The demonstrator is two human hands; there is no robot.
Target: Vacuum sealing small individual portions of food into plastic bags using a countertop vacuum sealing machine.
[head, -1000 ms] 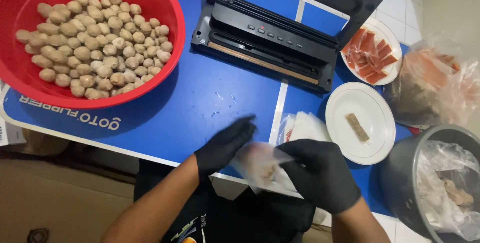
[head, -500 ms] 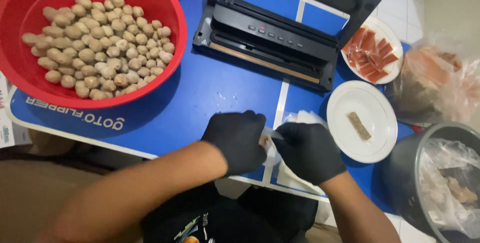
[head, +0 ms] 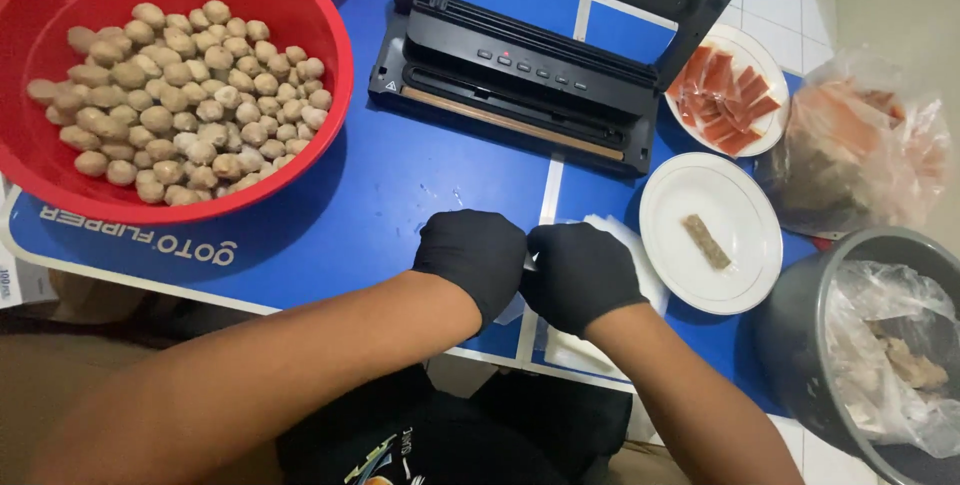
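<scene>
Thin clear plastic bag [head: 527, 263], nearly hidden, pinched between black-gloved left hand [head: 472, 257] and right hand [head: 578, 275] above the blue tabletop [head: 400, 195], red basin [head: 60, 185] heaped with meatballs [head: 180, 105], white plate [head: 745, 275] with one brown strip, fingers curled shut on the bag.

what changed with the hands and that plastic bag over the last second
A second ago the two gloved hands were apart, with a clear plastic bag spread open between them at the table edge. Now the left hand and right hand have closed together, knuckles touching, and the bag is bunched almost out of sight between them. The red bowl, black sealer and white plates stayed put.
</scene>
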